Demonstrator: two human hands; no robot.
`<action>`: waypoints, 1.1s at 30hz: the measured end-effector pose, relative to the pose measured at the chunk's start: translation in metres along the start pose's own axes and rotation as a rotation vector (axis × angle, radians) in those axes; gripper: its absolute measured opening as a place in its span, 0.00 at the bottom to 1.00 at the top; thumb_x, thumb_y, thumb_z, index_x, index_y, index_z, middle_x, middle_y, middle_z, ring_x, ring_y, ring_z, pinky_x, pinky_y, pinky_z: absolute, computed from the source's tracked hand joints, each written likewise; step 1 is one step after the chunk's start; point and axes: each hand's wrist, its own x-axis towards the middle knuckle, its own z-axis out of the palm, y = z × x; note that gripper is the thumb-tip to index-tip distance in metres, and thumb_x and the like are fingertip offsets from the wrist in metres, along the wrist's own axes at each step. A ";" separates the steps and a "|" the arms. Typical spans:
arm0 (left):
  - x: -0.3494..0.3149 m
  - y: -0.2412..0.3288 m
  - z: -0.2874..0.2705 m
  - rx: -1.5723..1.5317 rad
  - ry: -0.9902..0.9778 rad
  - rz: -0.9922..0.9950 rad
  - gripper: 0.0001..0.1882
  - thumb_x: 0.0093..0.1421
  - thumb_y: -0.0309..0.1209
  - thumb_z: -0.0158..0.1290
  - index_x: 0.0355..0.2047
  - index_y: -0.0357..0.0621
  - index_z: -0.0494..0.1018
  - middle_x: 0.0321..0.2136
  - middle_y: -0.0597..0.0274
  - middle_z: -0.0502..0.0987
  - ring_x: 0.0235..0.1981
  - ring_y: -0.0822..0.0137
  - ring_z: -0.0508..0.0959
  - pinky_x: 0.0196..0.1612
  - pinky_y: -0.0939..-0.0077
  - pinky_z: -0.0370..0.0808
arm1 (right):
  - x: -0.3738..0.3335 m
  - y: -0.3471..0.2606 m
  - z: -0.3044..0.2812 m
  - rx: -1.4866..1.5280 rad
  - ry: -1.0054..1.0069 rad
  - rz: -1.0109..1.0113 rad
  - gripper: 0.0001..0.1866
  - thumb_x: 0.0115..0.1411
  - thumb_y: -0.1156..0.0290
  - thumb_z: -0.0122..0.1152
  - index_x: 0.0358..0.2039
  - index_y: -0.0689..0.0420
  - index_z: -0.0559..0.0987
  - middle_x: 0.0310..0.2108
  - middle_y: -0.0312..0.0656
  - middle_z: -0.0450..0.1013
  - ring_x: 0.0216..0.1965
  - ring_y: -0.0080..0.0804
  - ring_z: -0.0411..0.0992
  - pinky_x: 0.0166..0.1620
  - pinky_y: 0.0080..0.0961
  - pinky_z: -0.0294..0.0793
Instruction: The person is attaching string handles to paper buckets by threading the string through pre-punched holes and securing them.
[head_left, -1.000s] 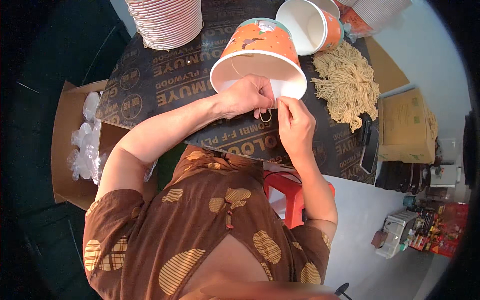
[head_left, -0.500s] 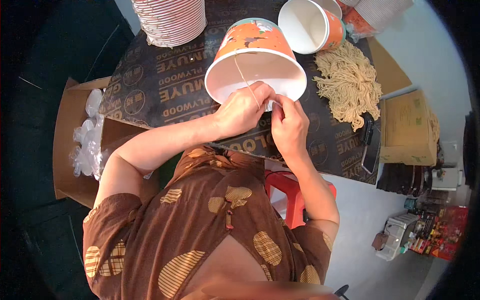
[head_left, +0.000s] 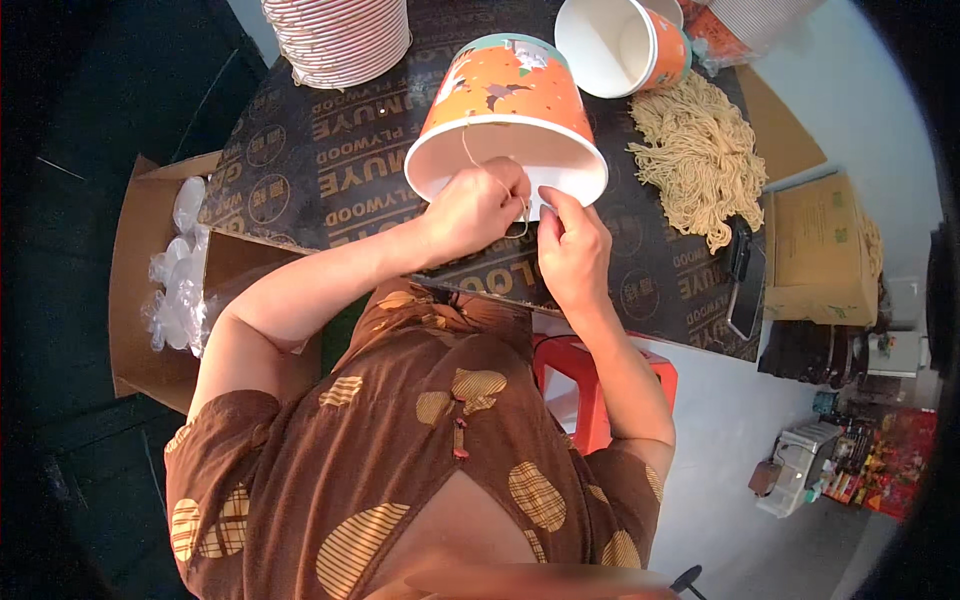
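Note:
An orange paper bucket (head_left: pixel 500 90) with printed figures lies tilted on the dark tabletop, its white mouth facing me. A thin beige cord (head_left: pixel 474 152) hangs from its rim and runs to my left hand (head_left: pixel 475 208), which is closed on it; a small loop sticks out past the fingers. Just right of that, at the bucket's lower rim, my right hand (head_left: pixel 577 250) is curled with thumb and forefinger close together. Whatever it may hold is too small to make out.
A tall stack of white-rimmed buckets (head_left: pixel 340 40) stands far left. More orange buckets (head_left: pixel 668 52) lie far right, by a heap of beige cords (head_left: pixel 695 150) and a black-handled tool (head_left: pixel 740 255). Cardboard boxes (head_left: pixel 822 250) flank the table; the left one holds clear plastic pieces (head_left: pixel 180 275).
My hands, together before, have drawn slightly apart, the left moving left with the cord. A cord loop now shows between them. The bucket has tipped a little, its mouth turned lower.

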 end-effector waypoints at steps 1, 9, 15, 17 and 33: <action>0.002 -0.002 -0.001 -0.115 -0.021 -0.098 0.02 0.53 0.20 0.54 0.27 0.35 0.72 0.25 0.62 0.74 0.25 0.69 0.75 0.31 0.77 0.72 | 0.000 0.001 0.000 0.019 -0.013 0.004 0.12 0.52 0.81 0.59 0.39 0.60 0.76 0.32 0.54 0.74 0.33 0.55 0.75 0.36 0.42 0.74; 0.012 0.004 -0.009 -0.513 -0.185 -0.430 0.03 0.53 0.23 0.56 0.25 0.37 0.74 0.19 0.64 0.75 0.20 0.75 0.74 0.23 0.77 0.70 | 0.004 -0.013 -0.011 0.047 -0.156 0.088 0.12 0.51 0.79 0.61 0.38 0.61 0.73 0.32 0.56 0.73 0.32 0.57 0.74 0.33 0.43 0.74; 0.011 0.001 -0.006 -0.429 -0.182 -0.352 0.03 0.54 0.23 0.56 0.25 0.37 0.73 0.18 0.64 0.74 0.18 0.76 0.73 0.21 0.80 0.69 | 0.000 -0.005 -0.006 -0.020 -0.106 0.018 0.10 0.52 0.78 0.62 0.34 0.61 0.72 0.30 0.54 0.73 0.30 0.56 0.74 0.32 0.43 0.74; 0.011 0.003 -0.006 -0.443 -0.197 -0.386 0.03 0.55 0.24 0.56 0.26 0.37 0.74 0.19 0.65 0.74 0.19 0.76 0.73 0.22 0.79 0.70 | -0.001 -0.002 -0.005 -0.022 -0.076 -0.009 0.10 0.52 0.78 0.62 0.34 0.60 0.72 0.29 0.54 0.73 0.29 0.56 0.74 0.31 0.43 0.73; 0.013 0.008 -0.024 0.214 -0.150 -0.093 0.06 0.52 0.23 0.52 0.22 0.31 0.75 0.22 0.39 0.76 0.28 0.44 0.79 0.31 0.58 0.75 | 0.009 0.004 -0.025 0.307 -0.288 0.326 0.02 0.49 0.79 0.55 0.25 0.64 0.73 0.20 0.45 0.71 0.21 0.30 0.70 0.27 0.28 0.69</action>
